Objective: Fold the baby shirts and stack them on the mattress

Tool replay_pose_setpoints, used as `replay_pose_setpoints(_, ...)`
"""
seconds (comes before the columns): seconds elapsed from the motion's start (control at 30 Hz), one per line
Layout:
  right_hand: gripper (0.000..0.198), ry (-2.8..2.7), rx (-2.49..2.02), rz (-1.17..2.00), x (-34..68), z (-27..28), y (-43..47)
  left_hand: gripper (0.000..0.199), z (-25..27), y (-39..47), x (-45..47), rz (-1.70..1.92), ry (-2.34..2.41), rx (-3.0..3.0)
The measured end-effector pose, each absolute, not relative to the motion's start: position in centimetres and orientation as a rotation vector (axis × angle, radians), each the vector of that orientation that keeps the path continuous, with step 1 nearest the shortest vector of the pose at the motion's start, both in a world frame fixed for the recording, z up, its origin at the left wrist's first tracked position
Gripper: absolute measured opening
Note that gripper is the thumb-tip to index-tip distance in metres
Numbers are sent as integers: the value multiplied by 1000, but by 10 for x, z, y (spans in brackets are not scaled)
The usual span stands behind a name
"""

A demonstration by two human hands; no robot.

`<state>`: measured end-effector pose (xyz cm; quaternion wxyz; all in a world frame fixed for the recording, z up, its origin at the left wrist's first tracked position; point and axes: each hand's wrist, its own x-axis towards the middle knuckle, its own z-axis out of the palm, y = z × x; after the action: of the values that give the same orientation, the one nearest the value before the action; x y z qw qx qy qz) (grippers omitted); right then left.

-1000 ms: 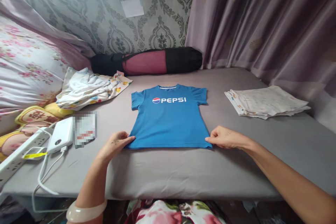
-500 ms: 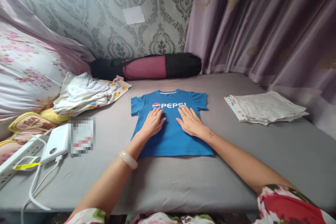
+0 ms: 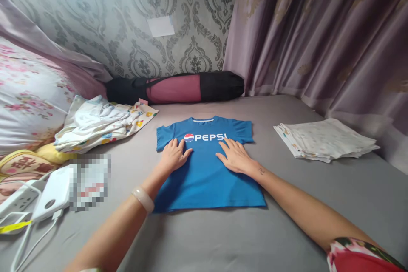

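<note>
Smooth grey fabric (image 3: 296,182) covers the surface across the frame. Left hand (image 3: 174,154) and right hand (image 3: 235,156) lie palm down, flattened with fingers slightly spread and pointing up the frame, thumbs toward each other, gripping nothing; their forearms slant in from the lower corners. Beneath them, at lower centre, a blue short-sleeved fabric T-shirt (image 3: 204,174) with white PEPSI lettering lies flat, its neck-to-hem axis running up the frame, neckline toward the top, hem toward the bottom. Folded white printed cloths (image 3: 328,138) sit at right; a long black-and-maroon cylindrical bag (image 3: 175,88) lies crosswise, above centre.
</note>
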<state>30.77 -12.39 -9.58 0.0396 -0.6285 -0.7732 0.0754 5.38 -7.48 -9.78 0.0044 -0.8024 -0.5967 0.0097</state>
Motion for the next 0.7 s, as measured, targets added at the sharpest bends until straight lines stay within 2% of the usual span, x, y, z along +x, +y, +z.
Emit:
replay_pose_setpoints(0.1,52,-2287,-1973,203,302,-84,-99,52,-84,-52,64,73,-1925,-2469)
replay_pose_setpoints(0.2,52,-2170,-1999,143,294,-85,-61,46,-85,-22,80,-51,-1877,-2506)
replay_pose_setpoints(0.3,60,-2147,-2014,149,289,-97,-27,51,-99,4,92,-182,-1788,-2568)
replay_pose_setpoints(0.4,65,-2145,-2049,193,289,-109,-7,60,-116,20,92,-229,-1904,-2522)
replay_pose_setpoints(0.7,66,-2122,-2077,238,290,-116,-5,65,-130,28,82,-156,-1997,-2475)
